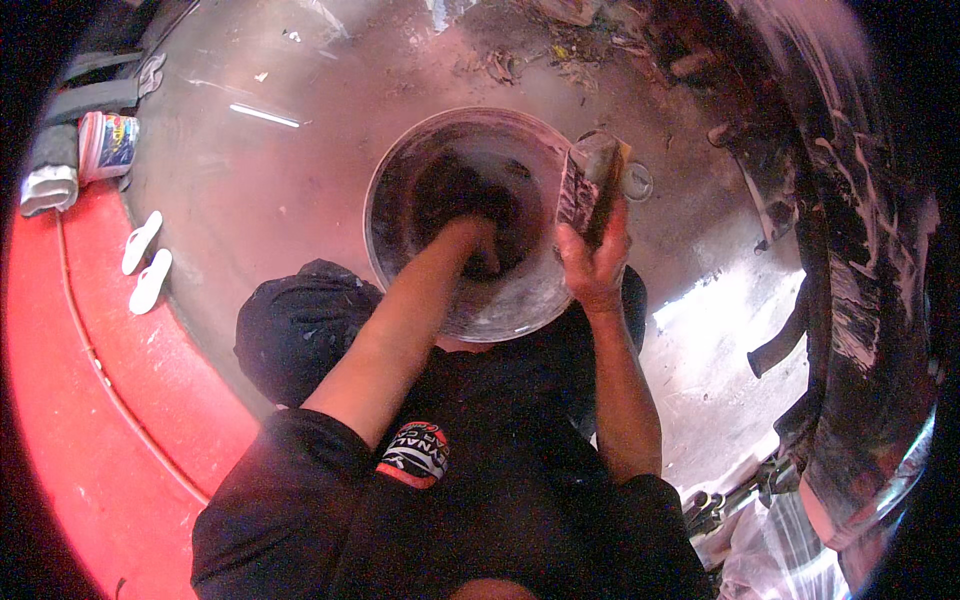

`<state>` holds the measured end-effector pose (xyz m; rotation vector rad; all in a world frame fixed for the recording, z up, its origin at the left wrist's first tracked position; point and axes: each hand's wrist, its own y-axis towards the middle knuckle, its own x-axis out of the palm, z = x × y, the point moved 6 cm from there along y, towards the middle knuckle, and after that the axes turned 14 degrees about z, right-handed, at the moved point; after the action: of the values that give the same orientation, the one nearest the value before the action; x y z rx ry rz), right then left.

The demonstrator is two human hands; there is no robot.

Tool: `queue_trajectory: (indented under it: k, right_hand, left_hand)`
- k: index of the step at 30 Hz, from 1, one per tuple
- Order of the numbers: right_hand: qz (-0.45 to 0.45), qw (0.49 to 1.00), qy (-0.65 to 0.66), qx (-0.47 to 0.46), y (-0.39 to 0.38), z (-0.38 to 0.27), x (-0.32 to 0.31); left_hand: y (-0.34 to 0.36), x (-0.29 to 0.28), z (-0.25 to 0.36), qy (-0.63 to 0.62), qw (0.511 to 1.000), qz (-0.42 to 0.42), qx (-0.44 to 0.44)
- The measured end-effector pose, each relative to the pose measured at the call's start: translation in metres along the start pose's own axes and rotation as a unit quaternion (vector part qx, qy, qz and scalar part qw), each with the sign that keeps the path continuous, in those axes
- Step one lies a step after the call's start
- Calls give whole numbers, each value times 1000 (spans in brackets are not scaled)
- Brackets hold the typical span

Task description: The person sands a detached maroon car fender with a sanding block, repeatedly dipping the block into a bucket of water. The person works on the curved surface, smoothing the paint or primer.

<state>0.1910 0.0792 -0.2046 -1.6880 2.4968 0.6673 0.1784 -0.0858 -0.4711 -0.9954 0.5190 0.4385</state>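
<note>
— Wet grey concrete floor (300, 190) fills most of the view, with a red painted strip (70, 400) curving along the left. What's the big dark shape on the right?

— A soapy black tyre (860, 300), streaked with white foam. Judging by the suds, it looks partly washed already, though how much is left I can't say.

— And in the middle?

— A round metal bucket (465, 225), standing on the floor just in front of the person's knees. Its inside is dark and murky.

— Where are the hands?

— The left hand (478, 245) is plunged down into the bucket; the fingers are lost in the dark contents, so I cannot tell whether they grip anything. The right hand (595, 265) is at the bucket's right rim, fingers closed around a worn sponge pad (592, 180) held upright above the edge.

— So, how far along?

— My guess is mid-wash: the sponge is in hand, the other arm working in the bucket, and nothing looks rinsed.

— Smaller bits?

— A pair of white sandals (145, 262) on the left, near the red strip's edge, a small plastic tub (108, 145) beyond them beside a folded cloth (48, 185), and litter at the far edge.
</note>
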Motion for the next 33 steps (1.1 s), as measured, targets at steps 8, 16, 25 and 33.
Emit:
queue_trajectory:
  k: [8,16,25,33]
  right_hand:
    - [6,999,12,46,-4,13,1]
    - [16,1000,-4,-7,2,4,0]
    - [12,1000,-27,-10,-4,5,5]
    - [25,997,-44,-50,-7,11,4]
  left_hand:
    - [22,37,-15,19,999,-14,47]
    - [-5,16,4,6,996,70,57]
    - [23,52,6,77,989,128,-4]
    - [-8,-32,22,-8,993,114,5]
